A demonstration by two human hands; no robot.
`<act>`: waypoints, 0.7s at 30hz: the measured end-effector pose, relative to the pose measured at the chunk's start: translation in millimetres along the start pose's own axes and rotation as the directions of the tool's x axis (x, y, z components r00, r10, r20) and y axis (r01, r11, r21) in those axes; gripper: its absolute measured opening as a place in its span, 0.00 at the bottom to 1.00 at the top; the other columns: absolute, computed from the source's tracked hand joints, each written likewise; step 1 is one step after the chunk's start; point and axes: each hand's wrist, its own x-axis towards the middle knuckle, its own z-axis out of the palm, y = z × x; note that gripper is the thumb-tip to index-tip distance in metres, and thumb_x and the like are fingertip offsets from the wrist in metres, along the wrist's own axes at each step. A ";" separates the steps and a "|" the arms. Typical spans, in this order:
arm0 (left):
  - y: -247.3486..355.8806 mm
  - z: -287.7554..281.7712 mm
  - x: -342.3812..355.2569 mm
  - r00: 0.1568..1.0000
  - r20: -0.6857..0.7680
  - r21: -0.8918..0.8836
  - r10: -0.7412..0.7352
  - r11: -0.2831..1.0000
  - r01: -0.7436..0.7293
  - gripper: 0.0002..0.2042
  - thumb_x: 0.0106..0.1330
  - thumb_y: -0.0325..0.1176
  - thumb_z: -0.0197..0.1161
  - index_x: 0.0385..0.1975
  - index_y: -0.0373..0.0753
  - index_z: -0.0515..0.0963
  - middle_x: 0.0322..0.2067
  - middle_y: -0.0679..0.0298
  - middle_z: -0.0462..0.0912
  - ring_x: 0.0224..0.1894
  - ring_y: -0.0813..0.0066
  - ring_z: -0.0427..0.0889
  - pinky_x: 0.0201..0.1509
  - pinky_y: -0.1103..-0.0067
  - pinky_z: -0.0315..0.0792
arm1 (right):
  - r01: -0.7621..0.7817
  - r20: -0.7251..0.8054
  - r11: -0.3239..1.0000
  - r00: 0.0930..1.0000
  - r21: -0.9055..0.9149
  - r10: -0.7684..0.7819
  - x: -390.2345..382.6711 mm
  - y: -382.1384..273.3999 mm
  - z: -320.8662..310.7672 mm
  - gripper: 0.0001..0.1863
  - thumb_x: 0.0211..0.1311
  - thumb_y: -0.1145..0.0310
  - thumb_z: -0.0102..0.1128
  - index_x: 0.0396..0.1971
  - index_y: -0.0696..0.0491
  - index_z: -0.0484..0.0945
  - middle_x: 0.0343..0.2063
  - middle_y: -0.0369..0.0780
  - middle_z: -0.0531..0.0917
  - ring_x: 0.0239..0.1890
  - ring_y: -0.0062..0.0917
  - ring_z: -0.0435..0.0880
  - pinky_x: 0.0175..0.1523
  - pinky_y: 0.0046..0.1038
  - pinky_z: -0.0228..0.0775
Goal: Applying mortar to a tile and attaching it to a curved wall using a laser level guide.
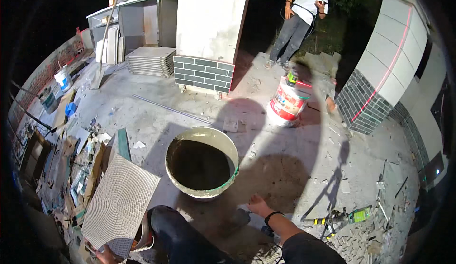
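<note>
"Dark sleeve (308, 249) and bent knee (166, 221) lie nearest the camera. Specify the left-hand condition."

"Left hand (105, 254): grasping the lower edge of the patterned panel (121, 202). Panel position: tilted, left of the knee, concentric texture facing up. A container (145, 238) is partly hidden behind it."

"Specify the right-hand condition."

"Right hand (259, 206): extended forward, near the large bucket (218, 138), on its lower right side. Fingers are bent; whether they grasp anything cannot be determined. A dark band (271, 215) encircles the wrist."

"List bucket contents and surroundings."

"Contents: dark material, below the rim. Beyond the bucket, to the right: a red-and-white pail (286, 106) supporting a green-and-black device (291, 78). Far left: a stack of tiles (151, 63) beside a pillar (209, 22). Far right of that pillar: a standing person (305, 3) in a white shirt."
</note>
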 end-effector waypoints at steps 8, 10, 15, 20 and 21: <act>5.4 -2.3 -8.8 0.993 -0.040 -0.149 0.111 0.982 -0.116 0.39 0.56 0.41 0.77 0.63 0.22 0.70 0.58 0.39 0.78 0.54 0.53 0.80 0.59 0.62 0.73 | -0.439 0.543 0.608 0.840 0.662 0.016 -96.2 44.9 -126.4 0.14 0.49 0.59 0.66 0.33 0.53 0.85 0.34 0.50 0.86 0.41 0.47 0.87 0.45 0.45 0.79; 3.5 -9.3 -13.6 0.999 0.003 0.027 -0.047 0.999 0.047 0.40 0.64 0.44 0.73 0.68 0.23 0.63 0.63 0.42 0.72 0.59 0.50 0.77 0.57 0.61 0.75 | -0.642 0.643 0.455 0.745 0.617 0.180 -129.1 45.7 -148.1 0.19 0.51 0.55 0.65 0.38 0.52 0.83 0.35 0.50 0.87 0.39 0.48 0.87 0.42 0.47 0.79; 2.4 -15.7 -15.0 0.988 0.146 -0.194 -0.051 0.978 0.079 0.46 0.66 0.48 0.71 0.74 0.27 0.53 0.66 0.40 0.68 0.61 0.48 0.75 0.56 0.55 0.74 | -0.626 0.564 -0.151 0.539 0.765 0.626 -143.1 32.4 -192.6 0.17 0.58 0.58 0.65 0.32 0.58 0.77 0.24 0.45 0.81 0.28 0.39 0.84 0.36 0.42 0.75; 8.5 -14.4 -16.8 0.989 0.149 -0.133 -0.021 0.990 0.042 0.45 0.65 0.47 0.73 0.72 0.24 0.56 0.62 0.42 0.73 0.57 0.50 0.77 0.54 0.57 0.74 | -0.242 0.690 -0.680 0.497 0.692 0.526 -118.7 42.5 -246.4 0.15 0.61 0.63 0.65 0.26 0.56 0.70 0.18 0.35 0.72 0.24 0.23 0.73 0.31 0.35 0.68; 10.7 -13.8 -16.3 0.996 0.088 -0.032 -0.033 0.999 0.036 0.44 0.65 0.46 0.73 0.71 0.22 0.57 0.60 0.42 0.75 0.55 0.52 0.79 0.53 0.58 0.75 | -0.298 0.734 -0.687 0.436 0.663 0.520 -109.0 42.4 -251.0 0.15 0.61 0.63 0.65 0.26 0.56 0.70 0.18 0.35 0.72 0.24 0.23 0.73 0.31 0.35 0.68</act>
